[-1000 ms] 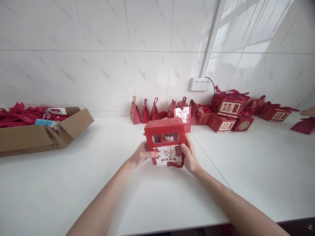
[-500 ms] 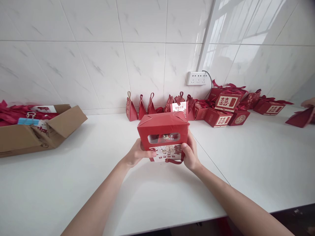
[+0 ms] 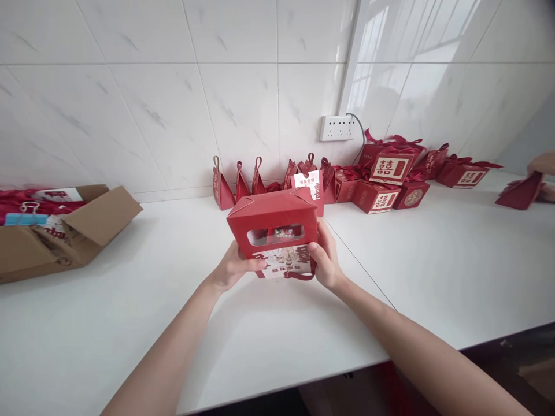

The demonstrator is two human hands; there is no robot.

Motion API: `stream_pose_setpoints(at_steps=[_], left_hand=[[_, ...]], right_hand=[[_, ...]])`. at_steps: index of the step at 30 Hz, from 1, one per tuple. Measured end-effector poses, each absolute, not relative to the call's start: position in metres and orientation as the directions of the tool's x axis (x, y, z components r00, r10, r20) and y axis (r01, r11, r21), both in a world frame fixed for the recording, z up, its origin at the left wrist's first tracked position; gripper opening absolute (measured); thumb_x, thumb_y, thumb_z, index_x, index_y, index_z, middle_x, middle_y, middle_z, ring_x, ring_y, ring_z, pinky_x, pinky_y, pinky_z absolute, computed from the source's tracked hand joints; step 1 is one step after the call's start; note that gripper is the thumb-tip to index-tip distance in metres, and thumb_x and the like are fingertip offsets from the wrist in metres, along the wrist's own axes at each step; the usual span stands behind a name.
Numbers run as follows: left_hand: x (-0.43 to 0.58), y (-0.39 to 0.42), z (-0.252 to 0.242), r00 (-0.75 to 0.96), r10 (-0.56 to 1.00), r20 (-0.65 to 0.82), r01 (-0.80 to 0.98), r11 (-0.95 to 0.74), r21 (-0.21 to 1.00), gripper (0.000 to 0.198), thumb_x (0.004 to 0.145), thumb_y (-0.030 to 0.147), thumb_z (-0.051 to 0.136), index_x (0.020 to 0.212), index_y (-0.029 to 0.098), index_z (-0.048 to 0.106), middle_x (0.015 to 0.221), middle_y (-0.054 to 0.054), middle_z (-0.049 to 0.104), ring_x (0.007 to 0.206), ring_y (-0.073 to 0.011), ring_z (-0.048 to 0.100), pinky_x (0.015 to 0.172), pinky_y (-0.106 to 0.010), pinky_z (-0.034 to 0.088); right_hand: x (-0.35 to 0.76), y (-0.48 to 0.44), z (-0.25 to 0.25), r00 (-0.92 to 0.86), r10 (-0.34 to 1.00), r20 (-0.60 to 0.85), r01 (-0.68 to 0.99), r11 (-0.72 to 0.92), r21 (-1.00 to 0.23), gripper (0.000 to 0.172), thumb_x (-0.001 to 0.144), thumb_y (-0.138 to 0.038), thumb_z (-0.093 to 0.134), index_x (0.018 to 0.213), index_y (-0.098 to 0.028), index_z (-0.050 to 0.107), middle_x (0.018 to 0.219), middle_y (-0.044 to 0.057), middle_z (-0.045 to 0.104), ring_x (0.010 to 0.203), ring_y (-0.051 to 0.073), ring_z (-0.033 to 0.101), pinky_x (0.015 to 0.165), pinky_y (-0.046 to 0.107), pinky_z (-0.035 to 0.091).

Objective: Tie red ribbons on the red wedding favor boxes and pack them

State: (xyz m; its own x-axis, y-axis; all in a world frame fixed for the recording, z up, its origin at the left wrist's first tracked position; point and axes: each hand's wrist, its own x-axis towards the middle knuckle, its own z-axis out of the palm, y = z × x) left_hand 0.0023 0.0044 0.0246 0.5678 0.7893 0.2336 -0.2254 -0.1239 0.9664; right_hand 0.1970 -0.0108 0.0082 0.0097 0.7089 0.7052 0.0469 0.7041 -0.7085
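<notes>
I hold a red gift box (image 3: pixel 273 222) upside down above the white counter (image 3: pixel 260 335), its folded bottom flaps up and its window facing me. My left hand (image 3: pixel 234 267) grips its lower left side, thumb across the white printed label. My right hand (image 3: pixel 325 260) closes round the lower right side, next to the red ribbon handle hanging below. Small items show through the window.
An open cardboard carton (image 3: pixel 65 228) with red ribbons lies at the left. Small red pyramid boxes (image 3: pixel 236 185) and several red gift boxes (image 3: pixel 385 185) line the tiled wall by a power socket (image 3: pixel 336 127). Another person's hand (image 3: pixel 541 167) holds a red piece at the far right.
The box and both hands have shifted slightly left and up in view as my head turned right. The grip is unchanged.
</notes>
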Motion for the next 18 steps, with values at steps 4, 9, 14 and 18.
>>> stream_pose_setpoints(at_steps=[4,9,14,18], left_hand=[[0.0031,0.0045,0.0238,0.573,0.781,0.250,-0.242,-0.130,0.962,0.049,0.065,0.023,0.072,0.111,0.016,0.060,0.115,-0.012,0.063,0.107,-0.0355,0.057,0.082,-0.045,0.051],[0.0040,0.0038,0.0249,0.581,0.774,0.251,-0.265,-0.112,0.958,0.057,0.064,0.021,0.072,0.119,0.017,0.056,0.118,-0.011,0.062,0.112,-0.0360,0.054,0.087,-0.047,0.049],[0.0029,0.0050,0.0233,0.583,0.779,0.231,-0.254,-0.095,0.962,0.052,0.064,0.020,0.072,0.114,0.016,0.059,0.116,-0.011,0.063,0.111,-0.0354,0.055,0.088,-0.046,0.048],[0.0024,0.0060,0.0217,0.584,0.775,0.240,-0.269,-0.094,0.959,0.050,0.064,0.020,0.073,0.111,0.016,0.060,0.116,-0.011,0.063,0.111,-0.0349,0.055,0.088,-0.046,0.048]], right_hand=[[0.1969,-0.0105,0.0078,0.010,0.717,0.697,0.074,0.695,-0.715,0.049,0.082,-0.063,0.041,0.108,-0.023,0.050,0.095,0.006,0.059,0.090,0.026,0.056,0.078,0.040,0.046],[0.1972,-0.0097,0.0071,0.010,0.715,0.699,0.059,0.698,-0.714,0.046,0.082,-0.062,0.043,0.106,-0.023,0.049,0.099,0.006,0.058,0.086,0.025,0.057,0.075,0.039,0.047],[0.1977,-0.0087,0.0059,-0.002,0.727,0.686,0.031,0.686,-0.727,0.044,0.082,-0.059,0.044,0.106,-0.023,0.049,0.097,0.006,0.057,0.082,0.023,0.056,0.072,0.037,0.047],[0.1971,-0.0082,0.0061,0.003,0.718,0.696,0.030,0.696,-0.717,0.044,0.082,-0.059,0.045,0.106,-0.022,0.049,0.098,0.006,0.057,0.083,0.023,0.056,0.071,0.037,0.047]])
